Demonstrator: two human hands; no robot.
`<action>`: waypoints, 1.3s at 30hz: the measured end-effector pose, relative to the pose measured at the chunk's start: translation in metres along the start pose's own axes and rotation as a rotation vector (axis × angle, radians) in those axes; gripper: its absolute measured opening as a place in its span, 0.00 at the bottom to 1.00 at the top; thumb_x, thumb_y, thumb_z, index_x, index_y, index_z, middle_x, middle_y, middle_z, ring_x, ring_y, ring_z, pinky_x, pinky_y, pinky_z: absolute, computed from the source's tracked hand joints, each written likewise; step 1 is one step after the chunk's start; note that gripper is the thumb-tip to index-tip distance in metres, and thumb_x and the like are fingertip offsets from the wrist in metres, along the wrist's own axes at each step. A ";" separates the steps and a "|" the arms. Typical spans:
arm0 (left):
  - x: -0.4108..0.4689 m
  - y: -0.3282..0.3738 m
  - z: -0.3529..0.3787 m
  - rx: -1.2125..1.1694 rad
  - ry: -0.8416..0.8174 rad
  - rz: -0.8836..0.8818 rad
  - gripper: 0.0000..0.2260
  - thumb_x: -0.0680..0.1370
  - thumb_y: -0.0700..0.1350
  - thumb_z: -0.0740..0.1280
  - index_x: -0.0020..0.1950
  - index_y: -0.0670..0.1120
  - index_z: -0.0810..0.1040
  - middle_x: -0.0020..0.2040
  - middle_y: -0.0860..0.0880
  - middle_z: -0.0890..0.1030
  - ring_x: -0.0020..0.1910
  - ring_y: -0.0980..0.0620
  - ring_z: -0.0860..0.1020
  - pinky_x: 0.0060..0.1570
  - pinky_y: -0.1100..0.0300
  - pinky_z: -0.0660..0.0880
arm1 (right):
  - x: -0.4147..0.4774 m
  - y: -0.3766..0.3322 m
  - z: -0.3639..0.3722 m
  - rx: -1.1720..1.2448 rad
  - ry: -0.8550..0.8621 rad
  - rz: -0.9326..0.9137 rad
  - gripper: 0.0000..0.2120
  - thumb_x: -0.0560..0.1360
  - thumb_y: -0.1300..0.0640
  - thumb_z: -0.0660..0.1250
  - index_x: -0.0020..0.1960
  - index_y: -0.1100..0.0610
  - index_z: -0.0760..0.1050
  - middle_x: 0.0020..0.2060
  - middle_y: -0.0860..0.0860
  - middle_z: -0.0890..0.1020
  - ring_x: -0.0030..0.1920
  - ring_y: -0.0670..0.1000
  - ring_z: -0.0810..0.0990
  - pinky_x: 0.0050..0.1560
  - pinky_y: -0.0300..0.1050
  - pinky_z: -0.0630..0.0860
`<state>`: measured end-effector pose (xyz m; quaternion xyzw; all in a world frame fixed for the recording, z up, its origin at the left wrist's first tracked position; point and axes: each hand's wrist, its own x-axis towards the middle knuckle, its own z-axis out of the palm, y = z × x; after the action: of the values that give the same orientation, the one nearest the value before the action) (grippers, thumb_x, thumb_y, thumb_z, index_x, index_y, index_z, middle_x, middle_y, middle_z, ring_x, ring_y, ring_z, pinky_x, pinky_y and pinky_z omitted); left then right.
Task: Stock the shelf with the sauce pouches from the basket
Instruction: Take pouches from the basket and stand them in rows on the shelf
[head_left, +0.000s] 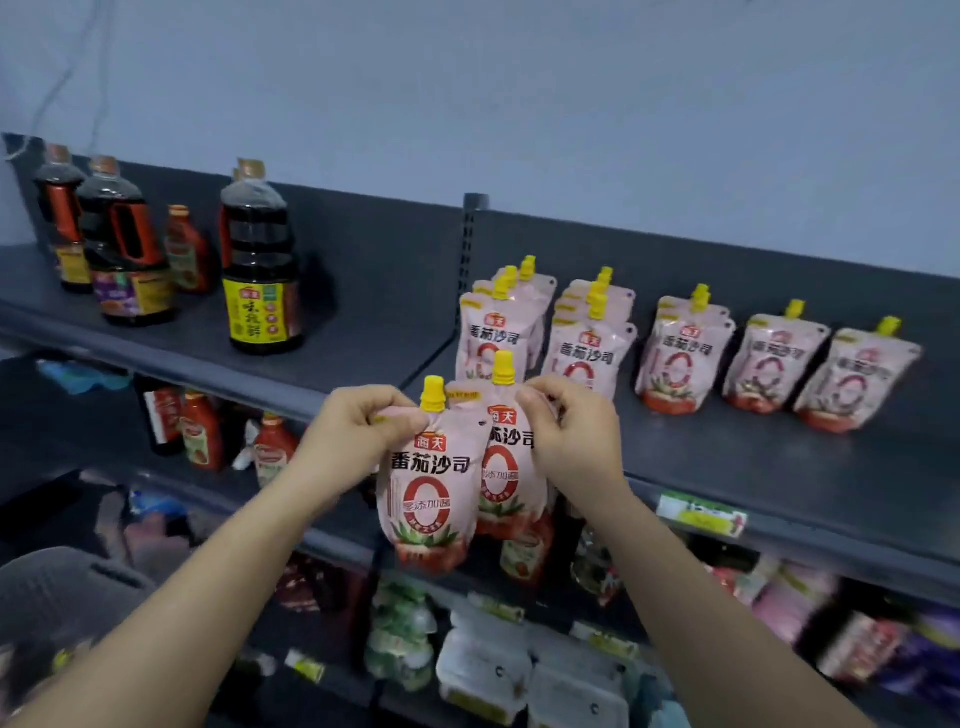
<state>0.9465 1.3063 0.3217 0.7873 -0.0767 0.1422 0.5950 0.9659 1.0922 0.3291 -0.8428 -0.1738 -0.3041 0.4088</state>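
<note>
My left hand (358, 431) pinches the top corner of a pink sauce pouch (428, 493) with a yellow cap, hanging in front of the shelf edge. My right hand (571, 431) grips the top of a second pink pouch (506, 467) just behind and to the right of the first. On the dark top shelf (727, 467) stand several rows of the same pouches (675, 358), upright and facing forward. The grey basket (62, 587) shows at the lower left; its inside is hidden.
Dark soy sauce bottles (260, 280) stand on the left part of the top shelf, with bare shelf between them and the pouches. Lower shelves hold red sauce bottles (200, 431) and white packs (483, 670). A green price tag (701, 514) sits on the shelf edge.
</note>
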 end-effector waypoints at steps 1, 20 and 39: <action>0.006 0.008 0.012 -0.005 -0.031 0.012 0.10 0.74 0.38 0.71 0.33 0.46 0.80 0.26 0.53 0.79 0.27 0.60 0.76 0.31 0.65 0.71 | 0.003 0.005 -0.014 -0.023 0.006 0.030 0.08 0.78 0.56 0.64 0.46 0.56 0.81 0.38 0.46 0.81 0.41 0.48 0.78 0.39 0.43 0.71; 0.109 0.104 0.229 -0.121 -0.293 0.223 0.11 0.75 0.39 0.70 0.35 0.51 0.80 0.31 0.57 0.81 0.33 0.60 0.78 0.39 0.61 0.74 | 0.070 0.126 -0.204 -0.164 0.296 0.199 0.07 0.78 0.57 0.65 0.50 0.56 0.82 0.37 0.39 0.78 0.37 0.33 0.74 0.38 0.25 0.67; 0.179 0.071 0.319 0.018 -0.089 0.029 0.08 0.78 0.41 0.67 0.39 0.48 0.80 0.41 0.51 0.82 0.45 0.49 0.80 0.49 0.51 0.78 | 0.112 0.279 -0.245 -0.058 0.226 0.369 0.06 0.78 0.58 0.65 0.47 0.55 0.80 0.40 0.45 0.80 0.44 0.45 0.75 0.43 0.39 0.70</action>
<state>1.1377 0.9893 0.3626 0.7968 -0.1130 0.1165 0.5820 1.1105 0.7342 0.3574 -0.8322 0.0392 -0.3214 0.4502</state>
